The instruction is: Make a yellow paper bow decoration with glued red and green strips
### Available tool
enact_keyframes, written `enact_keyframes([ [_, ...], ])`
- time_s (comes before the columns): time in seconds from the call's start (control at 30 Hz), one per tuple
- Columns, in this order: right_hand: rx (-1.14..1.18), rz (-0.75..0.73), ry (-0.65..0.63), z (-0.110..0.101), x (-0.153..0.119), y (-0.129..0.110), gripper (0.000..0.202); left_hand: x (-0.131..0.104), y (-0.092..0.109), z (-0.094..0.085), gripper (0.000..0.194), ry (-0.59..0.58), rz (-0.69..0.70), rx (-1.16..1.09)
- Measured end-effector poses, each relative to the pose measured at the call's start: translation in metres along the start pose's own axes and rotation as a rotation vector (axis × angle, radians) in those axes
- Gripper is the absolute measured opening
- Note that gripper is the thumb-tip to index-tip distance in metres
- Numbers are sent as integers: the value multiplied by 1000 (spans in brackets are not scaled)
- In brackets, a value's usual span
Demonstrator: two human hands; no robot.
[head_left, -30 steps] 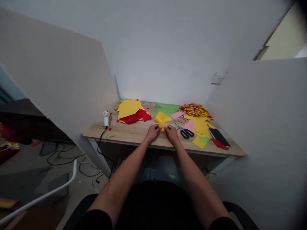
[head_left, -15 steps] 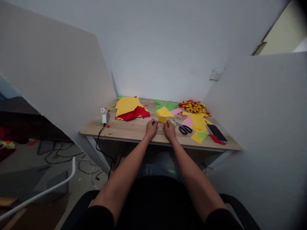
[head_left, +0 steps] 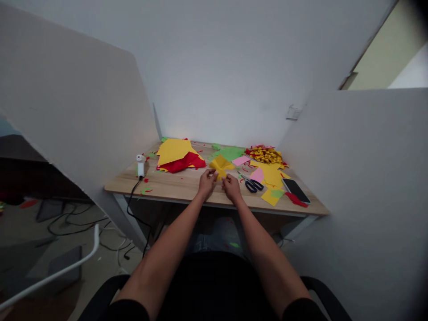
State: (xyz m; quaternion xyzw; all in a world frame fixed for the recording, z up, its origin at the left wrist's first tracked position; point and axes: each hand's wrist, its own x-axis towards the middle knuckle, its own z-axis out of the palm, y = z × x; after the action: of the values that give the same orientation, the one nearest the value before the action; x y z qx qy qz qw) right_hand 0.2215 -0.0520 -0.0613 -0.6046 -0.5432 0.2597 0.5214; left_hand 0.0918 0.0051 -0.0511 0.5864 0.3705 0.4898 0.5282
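Observation:
Near the front of the desk, both my hands pinch a small yellow piece of paper or felt [head_left: 220, 174]; which material it is I cannot tell. My left hand [head_left: 207, 183] grips its left side with fingers closed. On the right side, my right hand [head_left: 231, 187] pinches it between thumb and fingers. Behind the piece, a larger yellow shape overlaps it in view, so their borders are hard to separate. Scissors [head_left: 252, 184] with dark handles lie just right of my right hand, blades pointing toward the back left.
Yellow sheets [head_left: 174, 150] and red ones [head_left: 183, 164] are stacked at left. A white glue gun [head_left: 140, 166] with a black cable stands near the left edge. At right lie a heap of folded yellow pieces [head_left: 267, 155], pink scraps [head_left: 257, 174] and a phone [head_left: 296, 190]. Partitions flank the desk.
The view has shifted slightly. The small yellow piece looks more spread out between my fingers, and my hands have turned a little; both still hold it.

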Motion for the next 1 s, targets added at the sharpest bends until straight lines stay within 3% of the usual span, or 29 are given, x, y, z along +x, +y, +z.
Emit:
enact_keyframes([
  [0.17, 21, -41, -90, 4, -1, 0, 32, 0, -2, 0, 38, -23, -12, -33],
  [0.37, 116, -50, 69, -4, 9, 0, 33, -3, -3, 2, 34, -119, 0, -82],
  [0.53, 162, -30, 124, -8, 11, 4, 34, -5, -4, 4, 54, -191, 18, -127],
  [0.67, 200, 15, 183, -9, 12, 11, 35, -2, -6, 3, 38, -244, 24, -121],
  [0.73, 217, 38, 198, -9, 13, 14, 35, 0, -8, 1, 31, -241, 24, -116],
  [1.0, 248, 50, 136, -7, 13, 14, 35, 8, -15, -2, 36, -95, 51, -217],
])
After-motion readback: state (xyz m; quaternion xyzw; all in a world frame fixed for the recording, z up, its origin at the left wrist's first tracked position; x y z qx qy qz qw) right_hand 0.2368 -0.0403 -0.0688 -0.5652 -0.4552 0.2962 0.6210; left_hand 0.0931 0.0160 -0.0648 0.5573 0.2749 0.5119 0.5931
